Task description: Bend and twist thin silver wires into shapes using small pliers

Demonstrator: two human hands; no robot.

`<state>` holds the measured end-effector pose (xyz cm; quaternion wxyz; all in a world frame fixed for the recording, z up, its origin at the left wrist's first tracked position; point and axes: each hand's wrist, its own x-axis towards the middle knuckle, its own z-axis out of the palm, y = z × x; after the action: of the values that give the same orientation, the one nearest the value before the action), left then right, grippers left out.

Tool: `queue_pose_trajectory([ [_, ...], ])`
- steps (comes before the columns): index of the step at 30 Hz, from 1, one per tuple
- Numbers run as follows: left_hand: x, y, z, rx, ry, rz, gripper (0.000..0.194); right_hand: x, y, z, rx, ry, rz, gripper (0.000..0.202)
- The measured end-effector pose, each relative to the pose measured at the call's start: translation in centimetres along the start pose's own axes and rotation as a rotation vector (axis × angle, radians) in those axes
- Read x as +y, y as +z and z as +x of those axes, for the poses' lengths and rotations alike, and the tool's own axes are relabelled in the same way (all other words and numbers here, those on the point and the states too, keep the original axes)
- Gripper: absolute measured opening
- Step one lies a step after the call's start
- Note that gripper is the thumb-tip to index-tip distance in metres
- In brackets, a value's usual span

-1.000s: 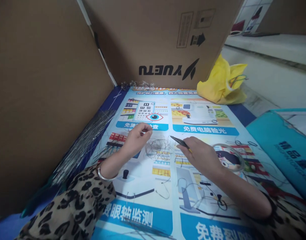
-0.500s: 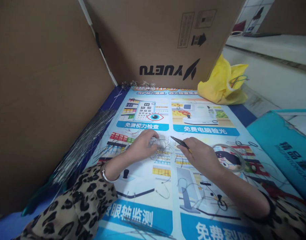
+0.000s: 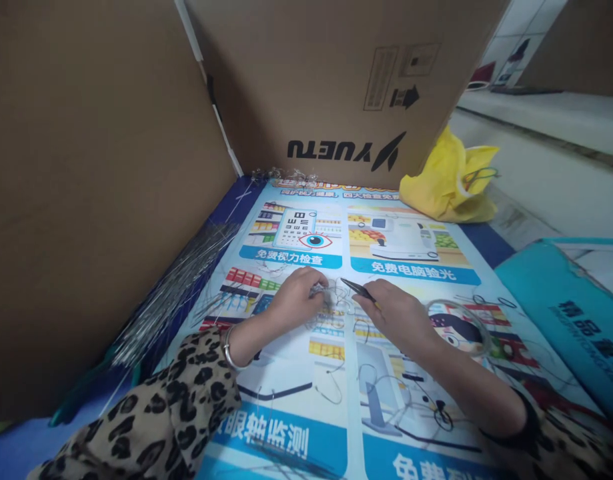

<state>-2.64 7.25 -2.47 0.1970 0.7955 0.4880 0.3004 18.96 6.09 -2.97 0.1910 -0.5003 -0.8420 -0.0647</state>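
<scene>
In the middle of the printed poster [image 3: 286, 363], my left hand [image 3: 297, 300] pinches a small tangle of thin silvery wire [image 3: 339, 297] between thumb and fingers. My right hand [image 3: 399, 317] is closed round dark, narrow-nosed pliers [image 3: 355, 287]. Their tip points left at the wire's right side; whether it touches the wire I cannot tell. Most of the pliers' handles are hidden in my palm. Loose bent wires [image 3: 331, 387] lie on the poster below my hands. Right of my right hand is a coil of wire [image 3: 486, 327].
Cardboard panels [image 3: 336, 80] stand to the left and behind. A bundle of straight wires [image 3: 171, 297] lies along the left panel, and small wire pieces [image 3: 291, 175] lie at the back. A yellow bag [image 3: 436, 190] sits back right. A turquoise box [image 3: 546, 293] stands at the right.
The whole view has shifted slightly, so the scene sits a little lower and to the right. My left fingers have closed in on the wire tangle. The pliers stay close to it.
</scene>
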Motion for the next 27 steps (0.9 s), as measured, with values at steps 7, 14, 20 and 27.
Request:
queue_pose_trajectory([
  [7,-0.01,0.42,0.21,-0.001,0.005,-0.007,0.015,-0.41,-0.01,0.61,0.042,-0.091,-0.031,0.029],
  [14,0.02,0.04,0.08,-0.032,-0.013,-0.032,0.023,-0.25,0.31,0.77,0.004,-0.071,-0.002,0.029],
  [20,-0.04,0.06,0.19,-0.049,0.005,-0.011,0.019,-0.18,0.23,0.59,0.018,-0.085,0.027,0.030],
  [27,-0.33,0.05,-0.13,-0.003,0.011,-0.078,0.022,-0.36,0.04,0.39,-0.013,-0.087,0.008,0.030],
])
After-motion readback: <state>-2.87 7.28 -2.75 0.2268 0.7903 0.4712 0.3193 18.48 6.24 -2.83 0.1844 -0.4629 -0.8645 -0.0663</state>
